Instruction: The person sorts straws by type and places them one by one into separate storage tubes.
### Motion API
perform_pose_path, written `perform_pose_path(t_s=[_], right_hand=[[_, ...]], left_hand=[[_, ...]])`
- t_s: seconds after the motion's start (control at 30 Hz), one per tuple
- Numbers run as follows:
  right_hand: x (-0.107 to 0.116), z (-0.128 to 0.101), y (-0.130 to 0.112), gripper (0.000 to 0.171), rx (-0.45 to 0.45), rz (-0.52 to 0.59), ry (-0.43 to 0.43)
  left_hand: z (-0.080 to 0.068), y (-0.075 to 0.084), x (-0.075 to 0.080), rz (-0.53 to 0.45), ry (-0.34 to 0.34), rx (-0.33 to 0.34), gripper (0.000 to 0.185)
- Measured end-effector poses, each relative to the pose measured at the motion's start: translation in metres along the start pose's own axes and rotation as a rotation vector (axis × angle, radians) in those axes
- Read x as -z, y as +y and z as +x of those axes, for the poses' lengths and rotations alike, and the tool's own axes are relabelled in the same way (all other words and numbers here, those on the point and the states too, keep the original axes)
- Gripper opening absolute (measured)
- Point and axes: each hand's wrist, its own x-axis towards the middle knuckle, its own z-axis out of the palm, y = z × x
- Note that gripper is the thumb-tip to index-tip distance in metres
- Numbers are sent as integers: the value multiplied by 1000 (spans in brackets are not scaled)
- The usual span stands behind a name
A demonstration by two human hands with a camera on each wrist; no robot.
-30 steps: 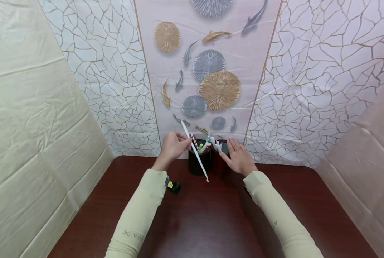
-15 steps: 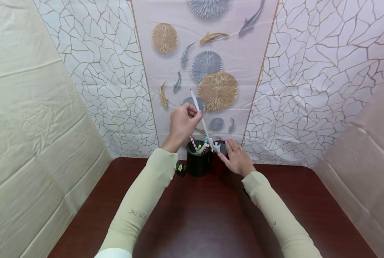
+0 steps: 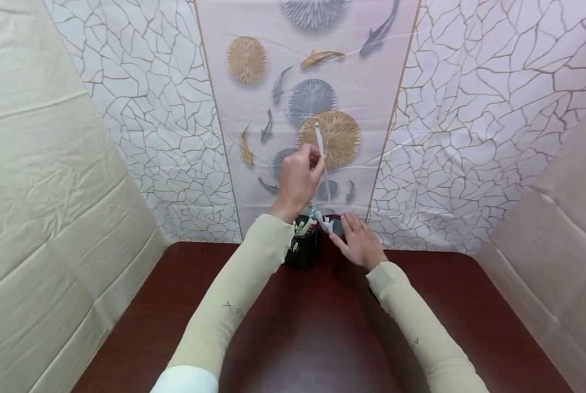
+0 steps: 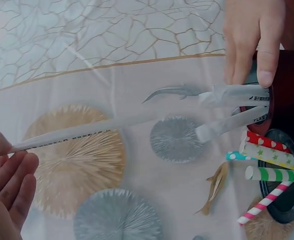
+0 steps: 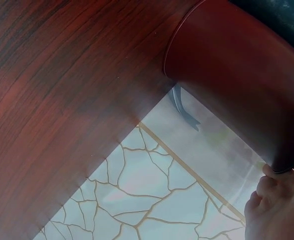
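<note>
In the head view my left hand (image 3: 300,174) pinches a white paper-wrapped straw (image 3: 320,141) near its upper end. The straw hangs down from the fingertips toward the dark red cup. Printed lettering runs along the wrapper in the left wrist view. My right hand (image 3: 361,243) rests at the rim of the dark red cup (image 5: 226,65), its fingers extended over the edge. Several wrapped straws (image 4: 234,123) stick out of that cup beside the fingers. Directly left of it stands a black cup (image 3: 301,255) with several coloured paper straws (image 4: 269,174) in it.
Both cups stand at the back edge of the dark red-brown table (image 3: 317,322), close against a patterned cloth backdrop (image 3: 445,164). Plain cloth side panels (image 3: 52,229) rise at the left and the right.
My left hand has risen and moved right with the wrapped straw, from in front of the black cup to above the dark red cup. My right hand stays at the cup's rim.
</note>
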Motion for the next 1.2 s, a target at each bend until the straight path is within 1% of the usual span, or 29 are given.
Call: perform_pose_path(t_s=[0.1,0.23,0.57,0.63,0.67,0.7,0.77,0.83,0.9,0.97,1.03,1.13,1.2], right_hand=[[1,-1,-1,88,-3,3,-4],[3,-1,-1,87,-4,5,-5],[1,0,-1,86,2,-2,0],[2,0,-1,86,1,-5,-2],[2,0,-1,86,3,-7,-2],[3,0,-1,86,4,-6,-2],[3,0,-1,86,7,-3,1],[3,1,0,87,9,5,5],[4,1,0,87,9,12,6],[4,1,0,88,9,14,5],[4,1,0,88,8,9,1],[3,1,0,88,10,8,-5],[3,0,0,87,11,6,-9]], left_hand=[[-2,-2,-10,33,-9,-1,12],[-7,-7,-23,67,-32,15,11],[-32,-27,-54,102,-105,66,9],[-37,-29,-58,108,-130,78,10],[-39,-30,-60,114,-152,83,11],[-41,-30,-61,114,-188,96,14],[-44,-31,-61,124,-277,128,26],[-46,-31,-60,127,-366,161,44],[-47,-30,-56,123,-437,192,62],[-49,-30,-52,121,-472,211,73],[-51,-31,-46,123,-494,216,76],[-55,-33,-36,144,-514,193,76],[-58,-35,-29,172,-530,160,76]])
